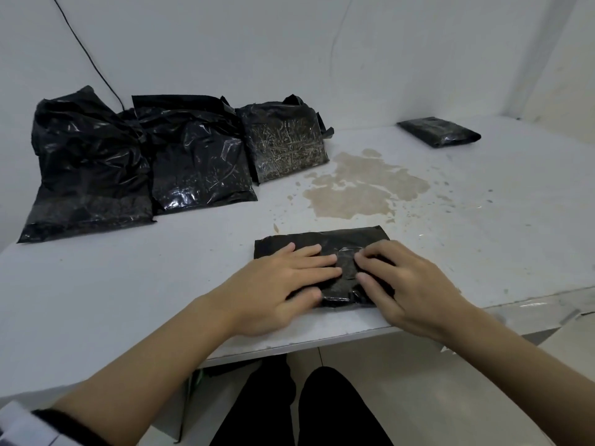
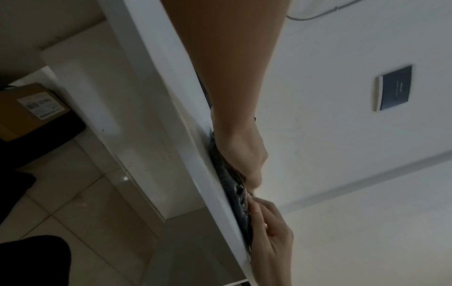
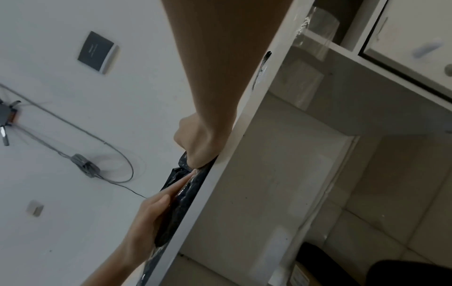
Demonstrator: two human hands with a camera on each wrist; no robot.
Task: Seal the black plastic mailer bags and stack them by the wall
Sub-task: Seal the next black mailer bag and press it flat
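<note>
A: How many black mailer bags appear, and where?

B: Five. Three stand leaning against the far wall (image 1: pixel 289 43) at the left: a large crumpled bag (image 1: pixel 87 162), a middle bag (image 1: pixel 199 156) and a smaller bag (image 1: pixel 285 141). A fourth, the flat bag (image 1: pixel 439 132), lies far right on the white table (image 1: pixel 128 284). The fifth, the near bag (image 1: pixel 335 249), lies at the table's near edge under both hands.

A: And the hands?

B: Two. The left hand (image 1: pixel 286 284) lies flat, fingers straight, pressing the near bag's left part. The right hand (image 1: pixel 409 284) rests on its right part with fingers bent, tips on the plastic; whether they pinch a flap cannot be told.

A: What is obscured?

B: Much of the near bag is covered by the hands. In both wrist views it shows only as a thin dark sliver along the table edge. A brown stain (image 1: pixel 363 185) marks the tabletop.
</note>
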